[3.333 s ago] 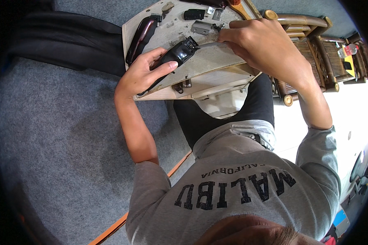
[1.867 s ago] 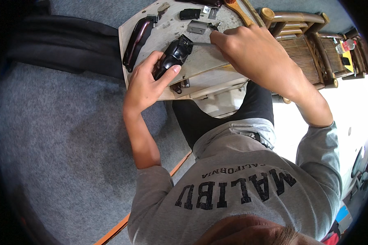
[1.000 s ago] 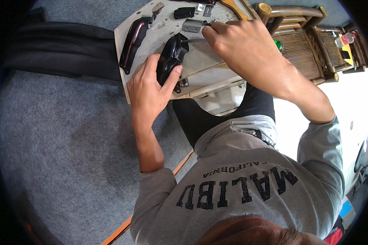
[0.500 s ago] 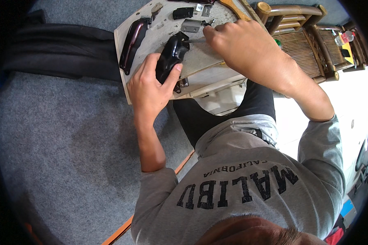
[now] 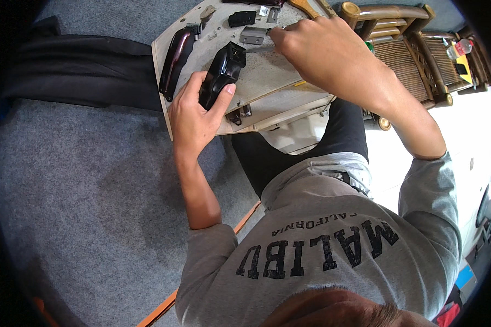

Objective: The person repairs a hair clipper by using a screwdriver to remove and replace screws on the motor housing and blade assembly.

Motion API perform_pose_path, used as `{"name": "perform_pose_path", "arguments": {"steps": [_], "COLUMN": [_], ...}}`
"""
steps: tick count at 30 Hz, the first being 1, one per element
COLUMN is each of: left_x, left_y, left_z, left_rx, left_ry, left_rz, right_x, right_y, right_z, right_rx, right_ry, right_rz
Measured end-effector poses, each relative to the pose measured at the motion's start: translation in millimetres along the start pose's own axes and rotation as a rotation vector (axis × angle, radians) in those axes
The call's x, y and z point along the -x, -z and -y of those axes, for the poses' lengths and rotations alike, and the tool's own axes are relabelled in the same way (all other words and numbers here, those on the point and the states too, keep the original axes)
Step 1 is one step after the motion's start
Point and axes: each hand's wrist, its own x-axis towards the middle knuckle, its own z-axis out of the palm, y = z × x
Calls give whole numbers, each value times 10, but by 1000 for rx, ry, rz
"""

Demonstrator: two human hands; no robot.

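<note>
My left hand (image 5: pixel 196 122) is closed round a black hair clipper (image 5: pixel 223 71), thumb along its right side, its head pointing up and away from me. Up and to the right of it, my right hand (image 5: pixel 319 54) has its fingers curled, knuckles up; whatever is in them is hidden. A dark burgundy clipper (image 5: pixel 174 62) lies at the left of the wooden tabletop (image 5: pixel 270 76). Beyond the held clipper lie a grey metal plate (image 5: pixel 251 35), a black plastic piece (image 5: pixel 241 19), a small metal blade (image 5: pixel 273 15) and a brush with a wooden handle (image 5: pixel 305 6).
An open shelf (image 5: pixel 281 109) under the top holds small dark parts (image 5: pixel 237 116). Bamboo furniture (image 5: pixel 398 73) stands at the right, with a plastic bottle (image 5: pixel 459 50). Dark cloth (image 5: pixel 82 71) lies at the left over grey carpet (image 5: pixel 76 207). My legs are below the table's edge.
Since the earlier frames, a thin metal tool at the clipper's head has gone from sight there. My right hand has moved up and back; the held clipper has tilted and shifted slightly left.
</note>
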Motion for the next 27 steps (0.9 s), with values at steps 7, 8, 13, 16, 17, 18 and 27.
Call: {"name": "perform_pose_path", "arguments": {"steps": [7, 8, 13, 16, 17, 18, 27], "left_x": [-9, -26, -102, -100, -109, -123, -201], "left_y": [-22, -13, 25, 52, 52, 44, -98], "left_z": [176, 196, 195, 156, 133, 107, 72], "left_rx": [268, 270, 596, 622, 623, 648, 827], "left_ry": [152, 153, 171, 185, 185, 174, 194], "left_rz": [41, 38, 100, 118, 116, 99, 101], "right_x": [-28, -30, 8, -7, -11, -10, 34], "right_y": [43, 55, 19, 12, 7, -10, -147], "right_z": [-26, -33, -73, -55, -48, -49, -115], "right_rx": [20, 23, 49, 47, 41, 42, 61], "right_ry": [-70, -111, -117, -117, -117, -115, -133], "right_rz": [68, 114, 124, 145, 134, 134, 40]}}
